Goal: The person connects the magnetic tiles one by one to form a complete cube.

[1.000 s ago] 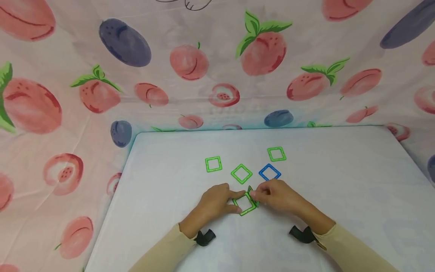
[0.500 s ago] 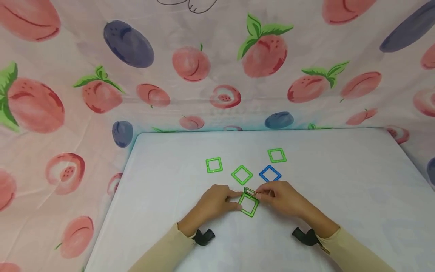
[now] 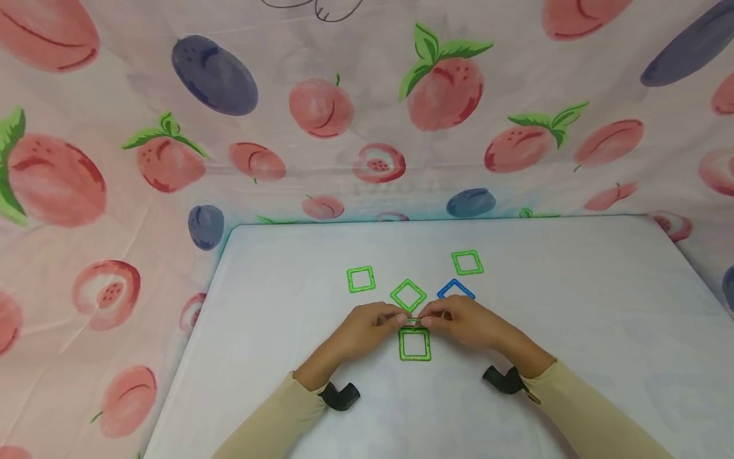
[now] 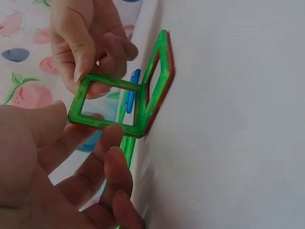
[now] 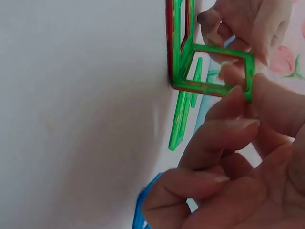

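Observation:
A green square frame-shaped magnetic tile (image 3: 415, 357) lies flat on the white table in front of me. A second green square tile (image 4: 112, 81) stands upright along its far edge, the two joined at roughly a right angle. My left hand (image 3: 365, 329) pinches the upright tile's top left corner between thumb and fingers. At the top right corner my right hand (image 3: 469, 323) pinches the same tile. In the head view the fingertips cover much of this upright tile; both wrist views show its open frame.
Beyond my hands lie loose green square tiles, one at the left (image 3: 360, 279), one in the middle (image 3: 421, 295) and one at the far right (image 3: 467, 262). A blue square tile (image 3: 454, 284) lies partly behind my right hand. Fruit-patterned cloth (image 3: 378, 115) hangs behind the table.
The joined pair has turned counterclockwise, so the upright tile has swung from the right side to the far side. My left hand has moved from the flat tile to the upright one.

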Demonstrator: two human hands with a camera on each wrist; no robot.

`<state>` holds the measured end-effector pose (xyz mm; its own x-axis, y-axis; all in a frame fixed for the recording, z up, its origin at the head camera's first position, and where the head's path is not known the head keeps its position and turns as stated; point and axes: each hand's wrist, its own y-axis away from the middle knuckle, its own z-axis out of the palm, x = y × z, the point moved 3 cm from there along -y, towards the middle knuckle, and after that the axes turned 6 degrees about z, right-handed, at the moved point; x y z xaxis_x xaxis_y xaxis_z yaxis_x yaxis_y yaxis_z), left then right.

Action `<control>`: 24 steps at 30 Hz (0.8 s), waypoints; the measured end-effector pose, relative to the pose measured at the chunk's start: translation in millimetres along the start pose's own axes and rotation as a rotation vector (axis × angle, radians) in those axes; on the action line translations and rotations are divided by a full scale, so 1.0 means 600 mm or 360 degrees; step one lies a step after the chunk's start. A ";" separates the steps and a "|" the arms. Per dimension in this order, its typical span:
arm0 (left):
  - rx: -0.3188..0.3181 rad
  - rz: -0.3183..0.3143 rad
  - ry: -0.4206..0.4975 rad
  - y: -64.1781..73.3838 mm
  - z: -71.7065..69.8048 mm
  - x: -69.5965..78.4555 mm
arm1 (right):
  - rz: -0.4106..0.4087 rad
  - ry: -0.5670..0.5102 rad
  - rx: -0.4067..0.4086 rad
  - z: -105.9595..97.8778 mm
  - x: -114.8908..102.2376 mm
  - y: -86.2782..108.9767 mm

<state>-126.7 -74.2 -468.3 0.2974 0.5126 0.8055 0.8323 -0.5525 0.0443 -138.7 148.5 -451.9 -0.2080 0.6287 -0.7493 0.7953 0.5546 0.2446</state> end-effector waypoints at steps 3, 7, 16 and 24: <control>-0.0015 -0.0039 0.0014 0.001 -0.002 0.000 | -0.0007 -0.0039 -0.0052 0.000 0.001 -0.007; -0.0026 -0.0058 0.0001 0.002 -0.004 0.000 | 0.0023 -0.0035 -0.0066 -0.003 0.005 -0.011; -0.0066 -0.0052 0.0024 0.002 -0.006 -0.001 | 0.0293 0.0162 0.0321 -0.043 0.036 0.001; -0.0173 -0.0085 0.0136 0.003 -0.007 -0.004 | 0.0465 0.0252 0.0485 -0.054 0.065 -0.003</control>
<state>-127.9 -79.0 -467.9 0.2091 0.4879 0.8475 0.7889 -0.5963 0.1487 -167.0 189.7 -461.5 -0.0158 0.8239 -0.5666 0.9602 0.1706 0.2213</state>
